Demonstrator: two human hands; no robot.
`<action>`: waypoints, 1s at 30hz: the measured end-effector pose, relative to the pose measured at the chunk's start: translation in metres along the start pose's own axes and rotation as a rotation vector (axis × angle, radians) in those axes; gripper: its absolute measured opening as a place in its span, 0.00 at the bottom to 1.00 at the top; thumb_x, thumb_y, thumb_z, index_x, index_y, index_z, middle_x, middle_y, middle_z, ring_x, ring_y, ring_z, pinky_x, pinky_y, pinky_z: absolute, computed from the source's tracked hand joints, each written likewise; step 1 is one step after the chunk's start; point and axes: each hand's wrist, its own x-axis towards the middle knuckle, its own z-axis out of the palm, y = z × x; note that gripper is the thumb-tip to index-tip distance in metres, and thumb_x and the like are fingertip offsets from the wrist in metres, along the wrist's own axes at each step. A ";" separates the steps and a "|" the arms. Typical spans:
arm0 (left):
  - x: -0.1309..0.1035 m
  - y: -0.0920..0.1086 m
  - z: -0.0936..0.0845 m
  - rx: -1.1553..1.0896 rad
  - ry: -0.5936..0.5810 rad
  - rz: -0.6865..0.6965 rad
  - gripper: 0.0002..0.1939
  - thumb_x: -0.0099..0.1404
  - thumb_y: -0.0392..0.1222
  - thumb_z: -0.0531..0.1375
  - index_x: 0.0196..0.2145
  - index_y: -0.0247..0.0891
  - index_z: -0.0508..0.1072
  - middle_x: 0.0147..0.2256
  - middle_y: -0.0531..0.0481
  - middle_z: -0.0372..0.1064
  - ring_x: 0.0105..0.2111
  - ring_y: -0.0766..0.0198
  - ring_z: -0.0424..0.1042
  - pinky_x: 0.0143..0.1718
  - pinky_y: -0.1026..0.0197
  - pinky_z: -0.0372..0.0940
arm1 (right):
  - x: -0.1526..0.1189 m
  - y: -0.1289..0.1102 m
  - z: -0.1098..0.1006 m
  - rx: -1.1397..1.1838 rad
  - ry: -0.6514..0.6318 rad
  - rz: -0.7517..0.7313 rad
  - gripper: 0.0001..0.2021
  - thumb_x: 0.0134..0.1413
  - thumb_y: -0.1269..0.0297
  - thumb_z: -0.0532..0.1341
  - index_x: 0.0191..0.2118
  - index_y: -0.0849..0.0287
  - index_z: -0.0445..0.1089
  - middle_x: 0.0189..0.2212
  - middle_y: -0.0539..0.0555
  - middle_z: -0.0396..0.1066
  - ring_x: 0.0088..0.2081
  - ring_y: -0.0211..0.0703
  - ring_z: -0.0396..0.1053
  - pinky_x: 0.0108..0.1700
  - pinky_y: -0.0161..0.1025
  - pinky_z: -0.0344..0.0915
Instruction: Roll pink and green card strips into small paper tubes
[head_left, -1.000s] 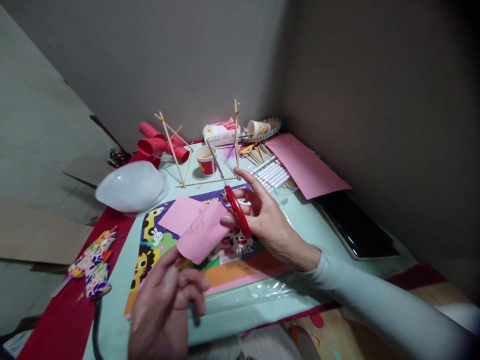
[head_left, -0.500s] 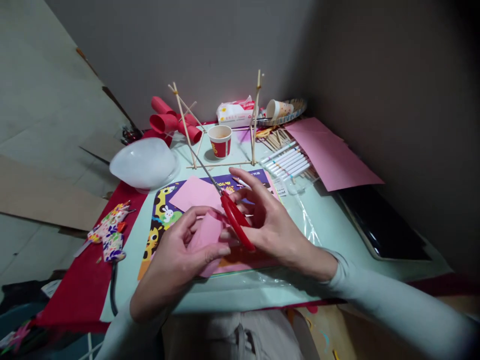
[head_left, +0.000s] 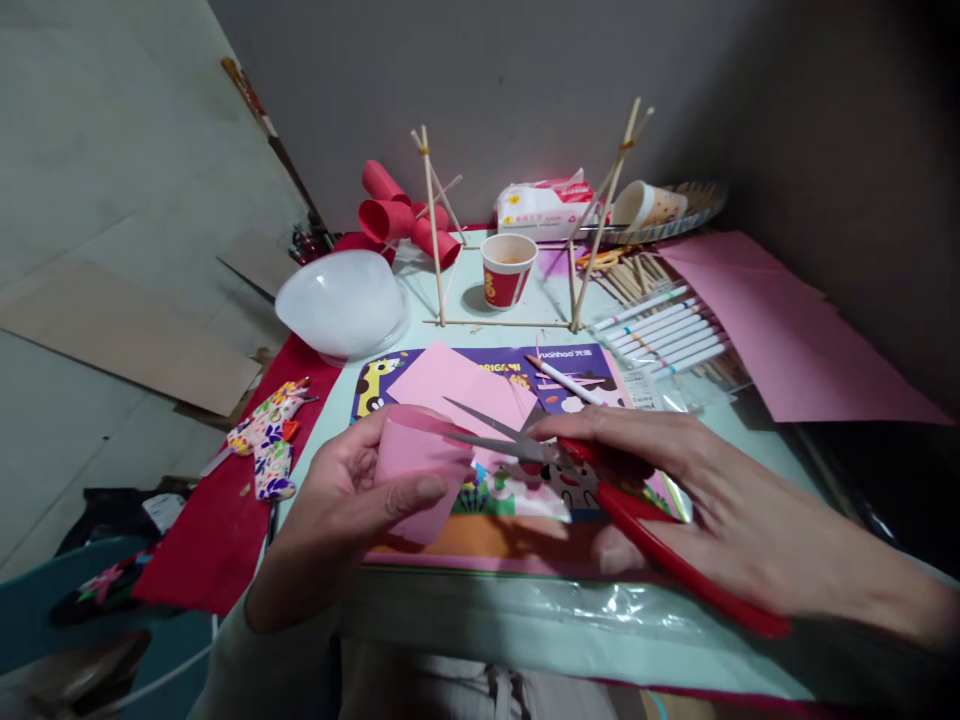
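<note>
A curled piece of pink paper [head_left: 420, 475] is pinched between the thumb and fingers of my left hand [head_left: 330, 530]. My right hand [head_left: 720, 510] grips red-handled scissors [head_left: 637, 520] with the blades parted. Their tips point left, and the lower blade reaches the paper's upper right edge; whether it touches cannot be made out. Beneath both hands lies the colourful origami paper pack [head_left: 495, 535]. A flat pink sheet [head_left: 450, 385] and a white pencil [head_left: 562, 378] rest on its upper part.
Behind the pack stand a stick frame [head_left: 510, 323] and a red paper cup [head_left: 506, 285]. Red paper tubes [head_left: 386, 220] and a white bowl [head_left: 341, 300] are at the left. White markers [head_left: 667, 335] and large pink paper [head_left: 795, 320] lie at the right.
The scissors have swung from pointing up and away to pointing left toward the paper, and their blades have opened. My right hand has moved right. The view has shifted left.
</note>
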 end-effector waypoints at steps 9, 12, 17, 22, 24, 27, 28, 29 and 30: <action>0.001 -0.003 0.003 0.038 0.029 -0.053 0.18 0.40 0.40 0.80 0.30 0.37 0.84 0.28 0.42 0.80 0.27 0.53 0.79 0.26 0.60 0.74 | -0.008 -0.002 0.003 -0.159 -0.105 -0.075 0.18 0.58 0.56 0.66 0.53 0.53 0.73 0.47 0.56 0.79 0.44 0.53 0.78 0.41 0.44 0.75; -0.002 -0.001 0.004 0.095 0.039 -0.080 0.16 0.43 0.41 0.79 0.31 0.38 0.83 0.28 0.46 0.80 0.29 0.56 0.79 0.29 0.63 0.74 | -0.008 -0.005 0.004 -0.166 -0.107 -0.111 0.18 0.59 0.59 0.63 0.54 0.55 0.72 0.47 0.57 0.79 0.43 0.52 0.79 0.43 0.44 0.74; -0.001 0.001 0.003 0.096 -0.074 -0.064 0.15 0.48 0.42 0.78 0.33 0.41 0.82 0.31 0.51 0.81 0.32 0.59 0.80 0.32 0.65 0.74 | -0.004 -0.004 0.002 -0.185 -0.118 -0.121 0.18 0.59 0.61 0.61 0.53 0.57 0.73 0.48 0.59 0.79 0.44 0.53 0.78 0.44 0.45 0.73; 0.000 -0.003 0.000 0.113 -0.059 -0.027 0.14 0.50 0.43 0.77 0.35 0.40 0.82 0.29 0.52 0.80 0.27 0.62 0.78 0.27 0.65 0.73 | -0.004 -0.005 0.003 -0.189 -0.135 -0.130 0.18 0.60 0.62 0.60 0.54 0.58 0.73 0.49 0.59 0.79 0.46 0.53 0.78 0.45 0.45 0.73; 0.000 -0.005 -0.001 0.138 -0.065 -0.015 0.15 0.50 0.42 0.77 0.35 0.40 0.81 0.29 0.51 0.80 0.26 0.63 0.77 0.26 0.66 0.71 | -0.006 -0.005 0.005 -0.184 -0.138 -0.128 0.19 0.61 0.60 0.60 0.56 0.59 0.72 0.49 0.60 0.78 0.46 0.53 0.77 0.45 0.45 0.72; 0.000 -0.007 -0.001 0.203 -0.090 -0.045 0.15 0.50 0.44 0.76 0.35 0.38 0.81 0.27 0.51 0.78 0.22 0.65 0.74 0.23 0.67 0.68 | -0.007 -0.005 0.007 -0.175 -0.152 -0.117 0.20 0.61 0.61 0.61 0.57 0.58 0.72 0.49 0.59 0.78 0.46 0.52 0.77 0.48 0.45 0.72; 0.000 -0.007 0.000 0.217 -0.091 -0.044 0.15 0.51 0.45 0.76 0.35 0.38 0.81 0.26 0.51 0.78 0.22 0.65 0.73 0.23 0.67 0.68 | -0.006 -0.005 0.007 -0.172 -0.158 -0.113 0.20 0.61 0.62 0.61 0.57 0.58 0.72 0.49 0.58 0.78 0.46 0.52 0.77 0.48 0.45 0.72; 0.000 -0.006 0.000 0.227 -0.092 -0.036 0.15 0.52 0.46 0.76 0.34 0.38 0.81 0.25 0.51 0.77 0.22 0.65 0.73 0.23 0.67 0.68 | -0.006 -0.006 0.007 -0.169 -0.159 -0.109 0.20 0.60 0.63 0.61 0.57 0.58 0.72 0.49 0.58 0.78 0.46 0.51 0.77 0.48 0.45 0.71; 0.001 -0.006 0.000 0.235 -0.092 -0.027 0.15 0.52 0.47 0.76 0.34 0.38 0.81 0.25 0.51 0.77 0.22 0.65 0.73 0.23 0.67 0.68 | -0.005 -0.006 0.007 -0.165 -0.159 -0.103 0.20 0.60 0.63 0.61 0.56 0.59 0.73 0.49 0.58 0.78 0.46 0.51 0.77 0.47 0.44 0.71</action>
